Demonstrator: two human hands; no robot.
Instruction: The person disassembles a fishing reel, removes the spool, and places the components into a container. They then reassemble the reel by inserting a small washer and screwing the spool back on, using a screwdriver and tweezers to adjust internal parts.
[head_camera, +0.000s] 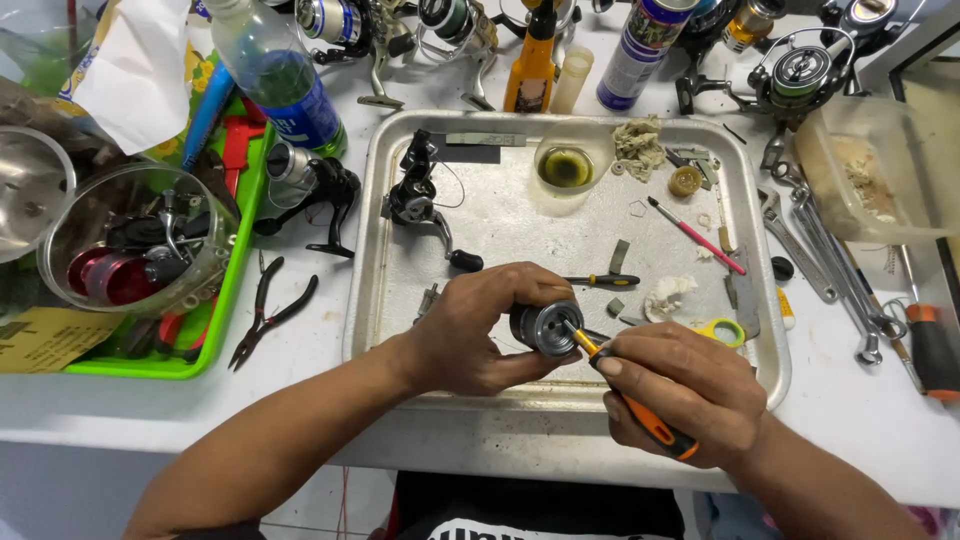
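Steel, dulled and greasy, makes up the big shallow metal tray (760, 345) that takes the middle of the white bench, and everything in hand sits over its near edge. On the tray's far-left part lies a stripped black fishing reel body with its crank handle (418, 200), well apart from the work, and a small round cup of yellowish oil (566, 167) stands near the far rim. Off to the left, a pair of black-handled pliers (268, 310) rests on the bench beside a green plastic tray.

The left hand (470, 335) is wrapped firmly around a short silver-grey metal reel spool (545, 326), holding it on its side just above the tray's front, open face turned toward the right. The right hand (690, 390) is closed on a small orange-and-black-handled screwdriver (630, 400), whose yellow shaft runs up to the spool's face, tip at or just inside the centre.

I'd judge this the unscrewing or prying step on the spool's central fitting. The next move seems to call for a steady left grip and a small, controlled twist, keeping the tip seated.
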